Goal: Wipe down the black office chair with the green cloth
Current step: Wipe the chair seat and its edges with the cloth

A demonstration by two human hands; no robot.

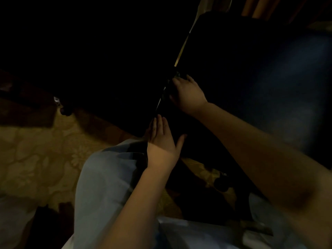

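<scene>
Mid-frame, the right hand [188, 94] curls its fingers round the green cloth [177, 75] at the black office chair [233, 60] edge. The left hand [161, 141] lies flat, fingers together. Wiping seems partway done.

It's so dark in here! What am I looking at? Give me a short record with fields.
Setting: dim room, patterned carpet
Object worked on: black office chair, one caster showing
Wiping: right hand grips the green cloth at the chair's edge; the cloth is mostly hidden
Steadying: left hand rests on the chair lower down, fingers straight
Clothing: light trousers
</scene>
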